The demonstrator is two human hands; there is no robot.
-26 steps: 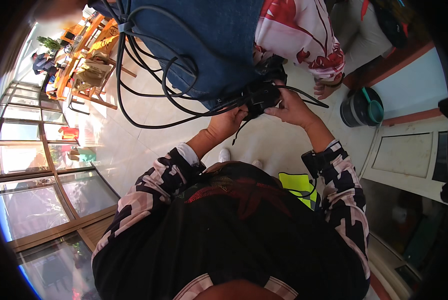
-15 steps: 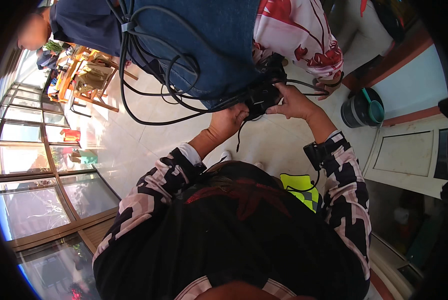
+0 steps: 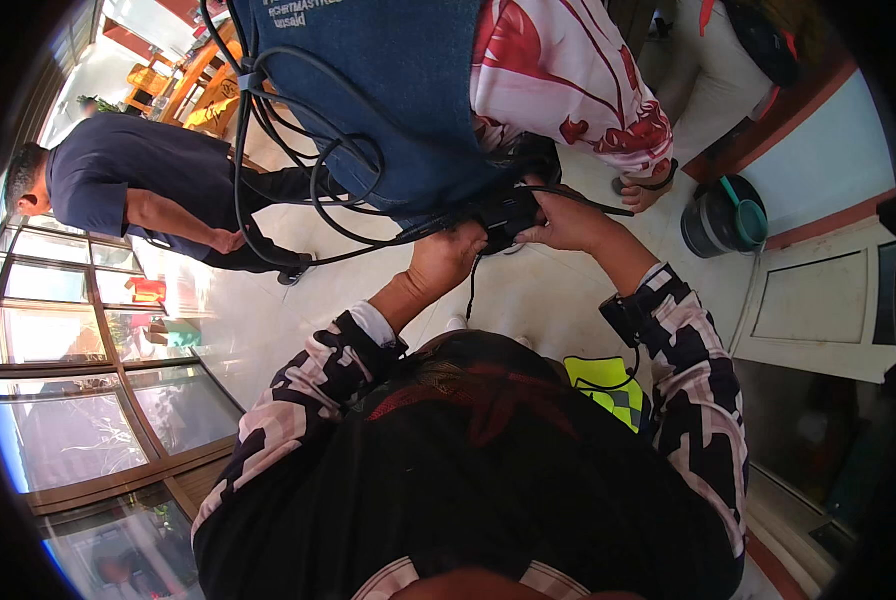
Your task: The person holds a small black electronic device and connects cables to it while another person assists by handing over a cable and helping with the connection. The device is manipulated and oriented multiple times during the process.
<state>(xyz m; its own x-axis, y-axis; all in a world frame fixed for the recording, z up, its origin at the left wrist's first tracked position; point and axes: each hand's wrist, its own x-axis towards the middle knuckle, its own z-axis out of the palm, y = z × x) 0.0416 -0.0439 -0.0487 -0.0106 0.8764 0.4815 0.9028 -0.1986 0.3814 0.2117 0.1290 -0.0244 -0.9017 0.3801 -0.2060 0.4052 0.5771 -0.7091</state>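
Both my hands grip a small black box-like device [image 3: 508,218], one at each side of it. My left hand [image 3: 446,256] is curled against its left end, thumb near the top. Around its right end closes my right hand [image 3: 566,222], thumb toward the near edge. The device sits at the lower hem of a blue denim garment [image 3: 368,90] worn by the person before me. Black cables [image 3: 343,150] hang looped over the denim and run toward the device. A short thin lead [image 3: 471,290] dangles below it. What my fingers cover is hidden.
That person's red-and-white floral sleeve [image 3: 578,75] is close beyond my right hand. At the left, another person in a dark shirt [image 3: 118,170] bends near the windows [image 3: 58,330]. A black bucket with a green dipper [image 3: 738,212] stands right, by a white door [image 3: 813,300]. A yellow vest [image 3: 603,385] hangs at my waist.
The person in the dark shirt has moved down and left, now more fully in view. The denim-clad person has shifted slightly left. My hands stay on the device, the right one slightly lower.
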